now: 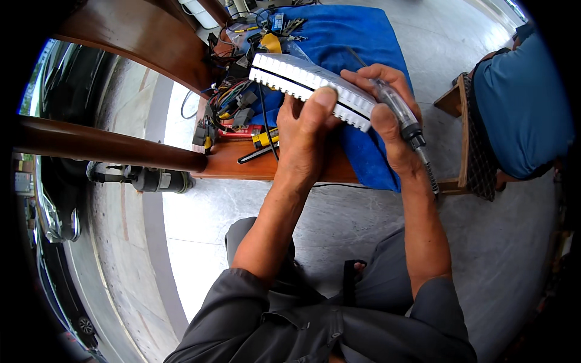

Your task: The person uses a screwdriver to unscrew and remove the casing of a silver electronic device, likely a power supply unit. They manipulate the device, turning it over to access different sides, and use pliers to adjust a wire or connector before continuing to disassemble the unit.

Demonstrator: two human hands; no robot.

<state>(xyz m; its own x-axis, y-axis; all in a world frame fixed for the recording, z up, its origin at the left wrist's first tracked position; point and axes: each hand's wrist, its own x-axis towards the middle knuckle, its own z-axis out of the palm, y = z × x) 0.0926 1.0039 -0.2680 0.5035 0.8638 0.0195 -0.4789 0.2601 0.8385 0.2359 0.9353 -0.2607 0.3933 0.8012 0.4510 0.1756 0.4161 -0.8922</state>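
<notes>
A flat silver metal case with finned edges (311, 78), like an electronic control unit, is held tilted above the bench. My left hand (307, 124) is closed on its near long edge, with the thumb pressed over the fins. At the case's right end, my right hand (396, 121) steadies it with the thumb near the corner. A clear-handled test probe (394, 104) with a black collar and coiled cord lies in that same hand; its thin shaft points away past the fingers. The case's underside and some left fingers are hidden.
A blue cloth (363, 30) covers much of the wooden bench (227, 162). Bundled wires with connectors (233, 100) crowd its left side, near a yellow tool (264, 138). A wooden post (115, 142) crosses at left. Another person (523, 106) sits at right.
</notes>
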